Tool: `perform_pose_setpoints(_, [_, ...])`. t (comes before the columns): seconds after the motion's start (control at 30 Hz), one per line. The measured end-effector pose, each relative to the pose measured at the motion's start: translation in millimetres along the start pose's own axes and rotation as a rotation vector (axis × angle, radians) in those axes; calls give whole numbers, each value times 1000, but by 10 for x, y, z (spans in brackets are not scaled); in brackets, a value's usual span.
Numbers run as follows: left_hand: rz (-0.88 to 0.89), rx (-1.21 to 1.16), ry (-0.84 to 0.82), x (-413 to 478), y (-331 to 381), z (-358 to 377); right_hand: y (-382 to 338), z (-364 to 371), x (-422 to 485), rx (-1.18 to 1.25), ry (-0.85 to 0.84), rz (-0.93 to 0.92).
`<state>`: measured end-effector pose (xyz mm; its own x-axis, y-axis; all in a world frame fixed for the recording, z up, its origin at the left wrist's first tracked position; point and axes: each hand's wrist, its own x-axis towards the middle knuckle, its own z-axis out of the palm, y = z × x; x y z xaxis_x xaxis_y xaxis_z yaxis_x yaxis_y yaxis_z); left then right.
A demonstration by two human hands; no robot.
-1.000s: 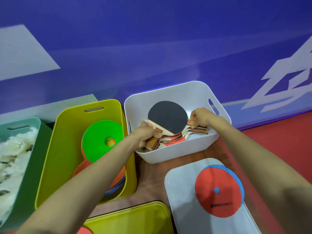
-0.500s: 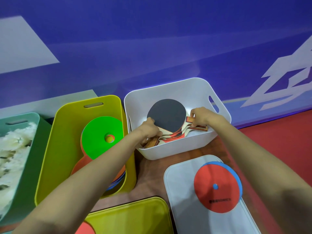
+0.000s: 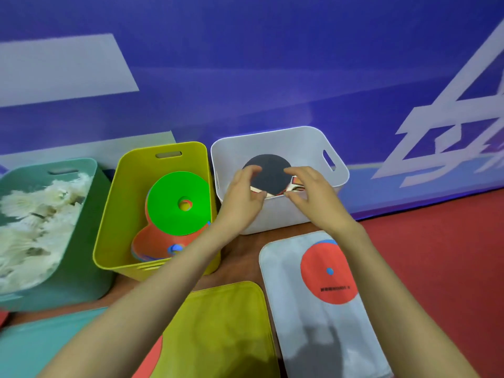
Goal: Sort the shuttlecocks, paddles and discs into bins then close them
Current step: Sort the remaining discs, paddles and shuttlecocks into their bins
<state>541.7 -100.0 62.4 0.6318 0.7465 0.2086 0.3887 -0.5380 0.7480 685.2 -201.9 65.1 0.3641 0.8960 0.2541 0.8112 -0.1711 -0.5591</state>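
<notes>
Head view looks down on three open bins in a row against a blue wall (image 3: 272, 64). Both hands hover over the near side of the white bin (image 3: 283, 216). The left hand (image 3: 241, 196) and the right hand (image 3: 313, 192) each have loosely curved, spread fingers and grip nothing; whether any fingertip touches the paddles cannot be told. Inside that bin lies a stack of paddles, the top one a black-faced paddle (image 3: 270, 171), with wooden handles showing beside the right hand. The yellow bin (image 3: 117, 214), just left of the white one, holds a stack of discs with a green disc (image 3: 171, 211) uppermost, leaning on an orange disc (image 3: 150, 241). The teal bin (image 3: 81, 249) at far left is full of white shuttlecocks (image 3: 32, 214). Nearer the person lie three lids: a teal lid (image 3: 41, 347), a yellow lid (image 3: 226, 323) and a white lid (image 3: 316, 339). A red disc (image 3: 327, 282) rests on the white lid with a blue disc (image 3: 326, 242) peeking out beneath it.
</notes>
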Motion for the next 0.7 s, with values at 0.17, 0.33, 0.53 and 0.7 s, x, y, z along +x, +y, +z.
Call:
perform_pose_setpoints(0.17, [116, -54, 18, -682, 34, 248, 28, 133, -841, 86, 203, -4])
perform_pose_setpoints(0.33, [-75, -35, -235, -1085, -285, 861, 616, 558, -1416, 14, 25, 267])
perform_pose_setpoints(0.53, [-670, -179, -461, -1069, -429, 1476, 1158, 934, -1642, -218, -158, 697])
perform_pose_setpoints(0.7, [-923, -423, -424, -1003, -347, 1788, 1345, 919, -1618, -214, -80, 912])
